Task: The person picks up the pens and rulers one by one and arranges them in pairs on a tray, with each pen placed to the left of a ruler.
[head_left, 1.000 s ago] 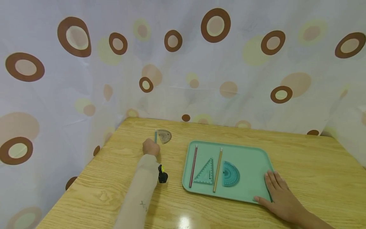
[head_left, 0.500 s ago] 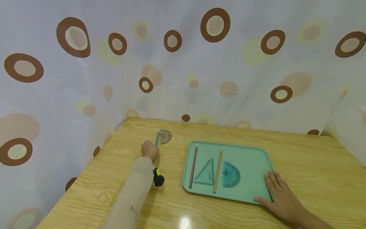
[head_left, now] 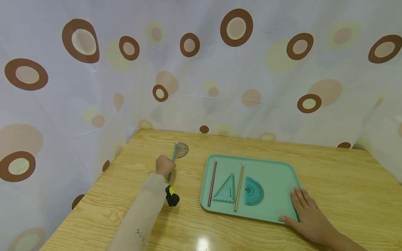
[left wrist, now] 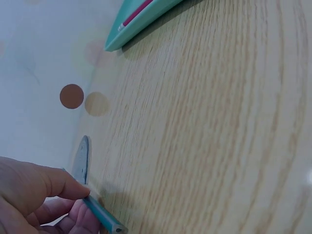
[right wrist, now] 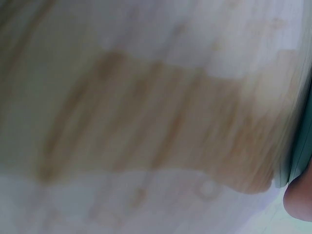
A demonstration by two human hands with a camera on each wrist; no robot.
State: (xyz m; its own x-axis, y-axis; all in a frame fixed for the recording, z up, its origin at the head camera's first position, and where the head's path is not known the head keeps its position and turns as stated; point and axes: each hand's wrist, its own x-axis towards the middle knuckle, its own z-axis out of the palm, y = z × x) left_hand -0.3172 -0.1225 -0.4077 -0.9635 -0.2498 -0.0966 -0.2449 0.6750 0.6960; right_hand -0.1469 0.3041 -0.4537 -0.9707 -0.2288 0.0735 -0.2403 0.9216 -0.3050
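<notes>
My left hand (head_left: 164, 165) pinches a teal pencil (head_left: 175, 153) between thumb and fingers, left of the tray. In the left wrist view the pencil (left wrist: 103, 214) slants out past the thumb, its near end toward the camera. Just beyond it a clear protractor (head_left: 182, 150) lies on the table, partly overlapped by the pencil in the head view. My right hand (head_left: 312, 219) rests with spread fingers on the right edge of the green tray (head_left: 279, 174). In the right wrist view only a fingertip (right wrist: 298, 200) shows against the tray rim (right wrist: 303, 141).
On the tray lie a red pencil (head_left: 212, 183), a clear set square (head_left: 226, 191), a yellow pencil (head_left: 239, 186) and a blue protractor (head_left: 253, 191). A black wrist camera (head_left: 172, 198) sits on the left sleeve. A patterned curtain (head_left: 226, 69) stands behind the wooden table (head_left: 185, 223).
The teal pencil has shifted slightly right and tilted, now overlapping the clear protractor, and more of its near end shows. The left forearm has swung a little left. The right hand stays still.
</notes>
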